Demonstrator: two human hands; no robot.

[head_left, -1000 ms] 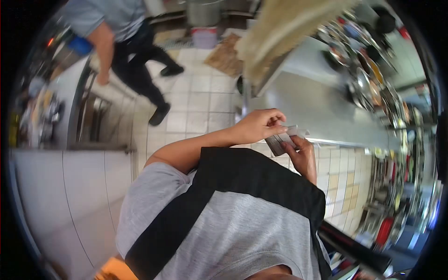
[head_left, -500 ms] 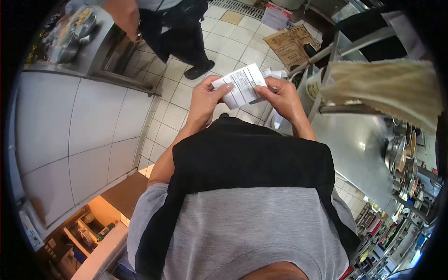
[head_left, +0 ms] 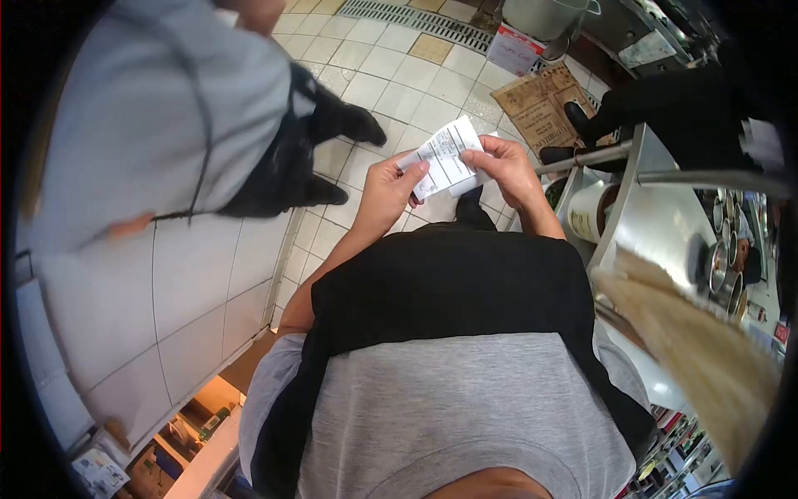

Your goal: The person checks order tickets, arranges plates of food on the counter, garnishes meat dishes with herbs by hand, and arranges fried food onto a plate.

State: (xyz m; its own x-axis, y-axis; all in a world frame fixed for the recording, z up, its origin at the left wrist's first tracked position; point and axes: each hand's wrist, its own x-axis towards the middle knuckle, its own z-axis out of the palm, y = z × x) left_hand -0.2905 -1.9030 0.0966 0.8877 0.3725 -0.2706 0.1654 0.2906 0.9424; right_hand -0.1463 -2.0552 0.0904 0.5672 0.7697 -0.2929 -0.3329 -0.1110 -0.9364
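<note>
Both my hands hold a printed paper receipt in front of my black apron. My left hand pinches its lower left edge, thumb on the printed face. At the right edge, my right hand grips it between thumb and fingers. Dark lines and small print cover the white paper; the words are too small to read. More white paper shows behind the receipt, partly hidden by it and by my right hand.
A co-worker in a grey top stands close at the left. Another person's dark shoe is by flattened cardboard. A steel counter with pans and a blurred tan cloth are at the right. A floor drain lies ahead.
The co-worker at the left has come much nearer, now covering the counter there. My view has shifted forward along the tiled floor. Both hands still hold the receipt, which is slightly more tilted.
</note>
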